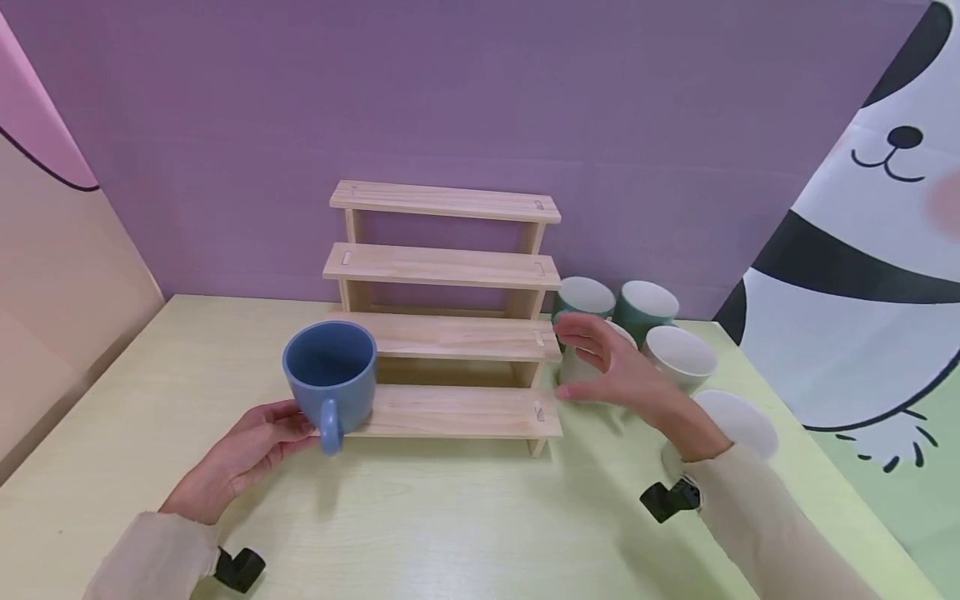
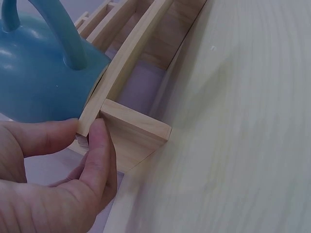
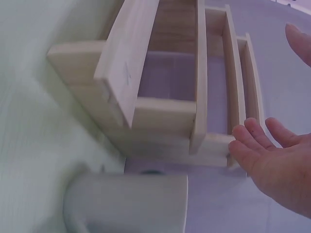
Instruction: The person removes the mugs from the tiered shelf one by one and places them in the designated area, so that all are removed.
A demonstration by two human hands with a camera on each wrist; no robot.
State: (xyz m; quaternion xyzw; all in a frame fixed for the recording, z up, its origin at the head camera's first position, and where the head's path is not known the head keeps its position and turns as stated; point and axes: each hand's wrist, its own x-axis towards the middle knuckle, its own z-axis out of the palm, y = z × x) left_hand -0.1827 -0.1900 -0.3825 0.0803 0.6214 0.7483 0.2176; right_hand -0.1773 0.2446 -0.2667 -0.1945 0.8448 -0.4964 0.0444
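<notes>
A blue mug [image 1: 337, 396] sits on the left end of the lowest step of a wooden tiered shelf [image 1: 465, 412], its handle toward me. Just below the mug, my left hand [image 1: 251, 454] pinches the end of that step's board between thumb and fingers, as the left wrist view shows with the mug [image 2: 39, 82] right above. Over at the shelf's right side, my right hand [image 1: 618, 367] is held with thumb and fingers spread apart and nothing between them. A white mug [image 3: 131, 204] stands below it, partly hidden by the hand in the head view.
Right of the shelf are several more mugs: two green ones [image 1: 645, 310] at the back and white ones [image 1: 682, 354] nearer. My right forearm covers part of the nearest white mug [image 1: 738, 421]. A purple backdrop [image 1: 465, 92] rises behind the pale table [image 1: 420, 525].
</notes>
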